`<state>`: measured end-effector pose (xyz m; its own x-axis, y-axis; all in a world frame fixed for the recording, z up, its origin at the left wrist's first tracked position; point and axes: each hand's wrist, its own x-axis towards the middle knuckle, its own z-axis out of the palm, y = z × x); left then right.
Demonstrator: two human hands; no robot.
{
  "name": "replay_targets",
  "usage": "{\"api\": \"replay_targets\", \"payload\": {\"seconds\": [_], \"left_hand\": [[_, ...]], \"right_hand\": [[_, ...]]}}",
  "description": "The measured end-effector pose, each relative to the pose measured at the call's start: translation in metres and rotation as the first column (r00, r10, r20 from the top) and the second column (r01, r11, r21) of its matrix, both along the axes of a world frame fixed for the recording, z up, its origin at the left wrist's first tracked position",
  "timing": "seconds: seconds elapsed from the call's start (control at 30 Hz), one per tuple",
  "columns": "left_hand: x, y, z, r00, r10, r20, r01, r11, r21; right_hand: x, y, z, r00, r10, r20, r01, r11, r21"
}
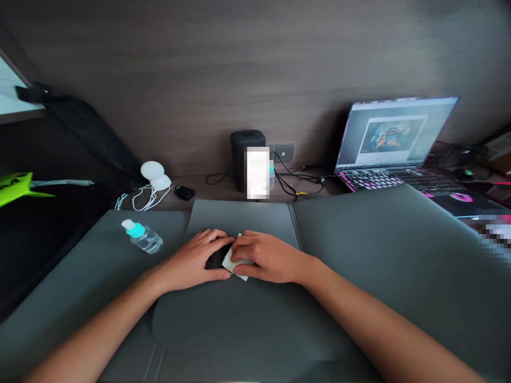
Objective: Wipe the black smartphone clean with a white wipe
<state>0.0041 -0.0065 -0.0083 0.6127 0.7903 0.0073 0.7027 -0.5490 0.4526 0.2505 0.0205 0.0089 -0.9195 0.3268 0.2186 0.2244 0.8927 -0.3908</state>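
A flat black object, which looks like a phone, lies on the grey mat between my hands. My left hand grips it by its edges, thumb at the near side and fingers at the far side. Under the fingers of my right hand is a folded white wipe, pressed down on the phone's right part. Both the wipe and my right hand hide that end of the phone. To the left of my left hand, a clear spray bottle with a turquoise collar rests on its side.
The grey mat covers the desk's front. Behind it stand a black cylindrical speaker, a white round device with its cord, a small black item and tangled cables. An open laptop is at the back right.
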Motion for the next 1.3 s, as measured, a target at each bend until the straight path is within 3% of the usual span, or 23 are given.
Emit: {"api": "replay_targets", "payload": {"seconds": [0.93,1.3], "left_hand": [[-0.004,0.0011,-0.0091,1.0,0.03,-0.005,-0.03,1.0,0.004],[-0.0018,-0.0008,-0.0055,0.999,0.042,-0.013,-0.042,0.999,-0.027]], "right_hand": [[-0.0004,-0.0008,-0.0027,1.0,0.008,-0.022,-0.009,1.0,-0.017],[-0.0009,-0.0008,-0.0033,1.0,0.009,-0.029,-0.009,1.0,-0.01]]}}
